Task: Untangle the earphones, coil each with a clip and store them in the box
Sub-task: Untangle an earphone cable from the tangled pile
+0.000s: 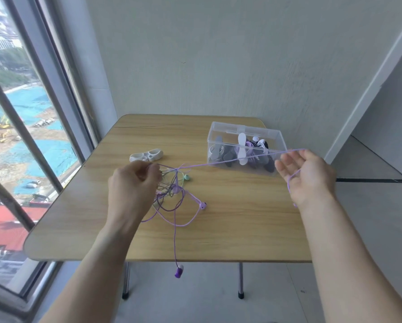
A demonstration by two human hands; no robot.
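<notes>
Head view, looking down over a wooden counter (pixel 230 229) beside a window. Left hand (pixel 134 183) curled over the tangle of earphones (pixel 172 190) near the counter's middle, fingers pinching strands at the top of the knot. Purple cord (pixel 218 162) stretched taut from that knot, long axis running left to right and rising slightly toward the right hand (pixel 307 176). Right hand palm-up, fingers loosely spread, the cord draped over the fingertips and looping down across the palm toward the wrist; held by draping rather than a firm pinch, as far as can be told. Below the knot, loops of purple cord sprawled on the counter, one purple earbud (pixel 203 205) lying just right of the loops. Another strand dropping straight down past the counter's near edge, purple plug (pixel 179 271) dangling in the air, pointing at the floor. Small green earbud (pixel 186 177) just right of the knot, greyish and pale cords mixed into the tangle. White clip (pixel 146 155) lying flat behind the left hand, long axis left to right. Clear box (pixel 246 131) at the far right of the counter, open-topped, already containing coiled earphones and clips, the taut cord crossing in front of it.
</notes>
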